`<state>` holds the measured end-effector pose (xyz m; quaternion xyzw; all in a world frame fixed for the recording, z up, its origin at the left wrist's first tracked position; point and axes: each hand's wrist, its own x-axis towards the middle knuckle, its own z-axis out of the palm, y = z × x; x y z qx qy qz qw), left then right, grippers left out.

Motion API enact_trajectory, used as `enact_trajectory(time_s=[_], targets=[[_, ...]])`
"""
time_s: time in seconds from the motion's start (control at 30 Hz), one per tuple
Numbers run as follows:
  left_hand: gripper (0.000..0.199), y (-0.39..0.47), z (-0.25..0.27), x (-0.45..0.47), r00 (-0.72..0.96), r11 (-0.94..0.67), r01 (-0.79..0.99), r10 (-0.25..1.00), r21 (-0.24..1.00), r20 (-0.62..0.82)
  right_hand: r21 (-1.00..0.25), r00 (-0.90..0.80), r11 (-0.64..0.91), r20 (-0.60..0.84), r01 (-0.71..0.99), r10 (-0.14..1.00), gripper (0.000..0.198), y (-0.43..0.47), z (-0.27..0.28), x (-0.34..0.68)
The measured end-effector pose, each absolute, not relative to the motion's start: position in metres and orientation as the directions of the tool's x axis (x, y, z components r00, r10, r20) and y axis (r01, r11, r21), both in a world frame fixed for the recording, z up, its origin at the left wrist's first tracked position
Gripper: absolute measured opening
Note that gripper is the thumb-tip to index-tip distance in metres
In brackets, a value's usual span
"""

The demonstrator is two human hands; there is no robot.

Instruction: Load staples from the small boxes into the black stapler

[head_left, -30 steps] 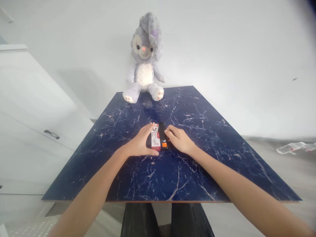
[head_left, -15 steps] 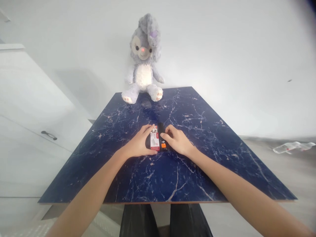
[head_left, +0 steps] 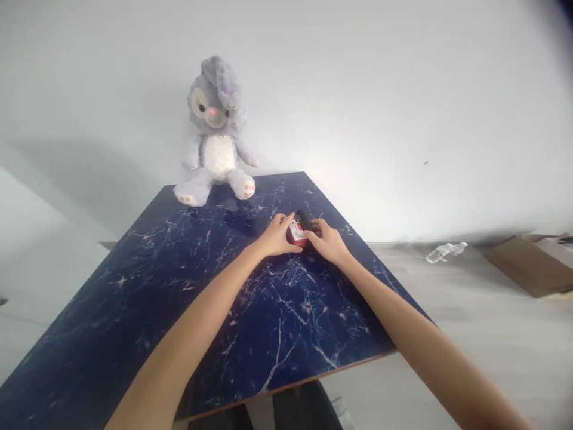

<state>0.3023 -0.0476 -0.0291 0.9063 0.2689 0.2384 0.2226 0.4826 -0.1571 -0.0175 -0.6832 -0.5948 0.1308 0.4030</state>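
Note:
My left hand (head_left: 276, 237) is curled round a small red-and-white box (head_left: 296, 230), with a fingertip at its far end and the thumb at its near end. Against the right side of the box is a dark black object (head_left: 304, 220), partly hidden; its kind I cannot make out. My right hand (head_left: 329, 242) grips this black object from the right, fingers bent behind it and thumb close to the box. Both hands are low over the dark blue marbled table (head_left: 188, 286), right of its middle.
A grey plush rabbit (head_left: 219, 158) sits at the table's back edge against the white wall (head_left: 335, 89). On the floor to the right lie clear plastic bottles (head_left: 441, 252) and a cardboard box (head_left: 521, 263).
The camera view has turned to the right, so the rabbit and table appear further left. Both hands and the two items are further towards the table's right side. The orange patch no longer shows.

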Motion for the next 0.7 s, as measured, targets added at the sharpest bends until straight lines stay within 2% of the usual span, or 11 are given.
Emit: enact_trajectory(time_s=[0.13,0.27,0.43,0.57,0.7], targets=[[0.123,-0.031,-0.033,0.366,0.755,-0.774,0.357,0.568,0.523,0.327,-0.664,0.391,-0.086,0.324,0.743,0.862,0.04,-0.151,-0.023,0.523],[0.12,-0.023,-0.039,0.392,0.748,-0.78,0.334,0.561,0.529,0.355,-0.638,0.476,-0.188,0.315,0.747,0.821,0.046,-0.146,-0.026,0.538],[0.119,-0.026,-0.039,0.393,0.757,-0.792,0.309,0.539,0.526,0.368,-0.685,0.504,-0.182,0.304,0.705,0.808,0.048,-0.145,-0.028,0.539],[0.125,-0.034,-0.033,0.387,0.768,-0.784,0.357,0.556,0.508,0.318,-0.763,0.536,-0.127,0.315,0.634,0.783,0.048,-0.144,-0.029,0.542],[0.123,-0.041,-0.031,0.375,0.761,-0.777,0.396,0.576,0.489,0.298,-0.811,0.607,-0.137,0.301,0.568,0.736,0.051,-0.144,-0.029,0.547]])
